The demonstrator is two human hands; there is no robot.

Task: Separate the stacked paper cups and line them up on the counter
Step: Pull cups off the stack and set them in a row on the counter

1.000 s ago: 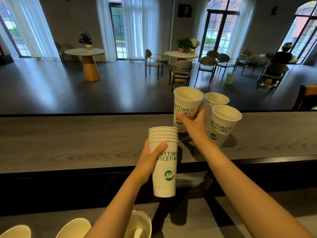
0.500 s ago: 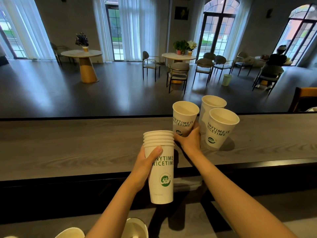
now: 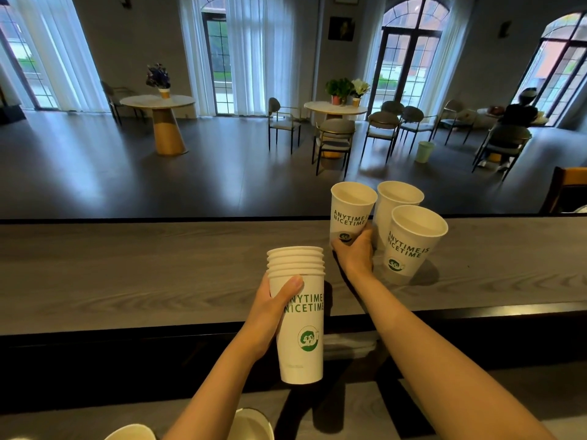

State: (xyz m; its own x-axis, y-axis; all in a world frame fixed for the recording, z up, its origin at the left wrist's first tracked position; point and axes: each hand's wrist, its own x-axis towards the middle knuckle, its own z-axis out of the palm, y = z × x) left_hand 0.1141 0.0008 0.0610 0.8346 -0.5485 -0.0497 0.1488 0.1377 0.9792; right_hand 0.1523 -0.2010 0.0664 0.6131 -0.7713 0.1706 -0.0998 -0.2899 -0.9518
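My left hand grips a stack of several white paper cups with green lettering, held upright in front of the counter's near edge. My right hand holds the base of a single white cup standing on the grey wooden counter. Right of it stand two more single cups, one at the back and one nearer me, close together and upright.
White bowls or cups show at the bottom edge on a lower surface. Beyond the counter lies a room with round tables, chairs and a seated person at far right.
My right hand lowered the single cup onto the counter beside the other two. The stack in my left hand stayed about where it was.
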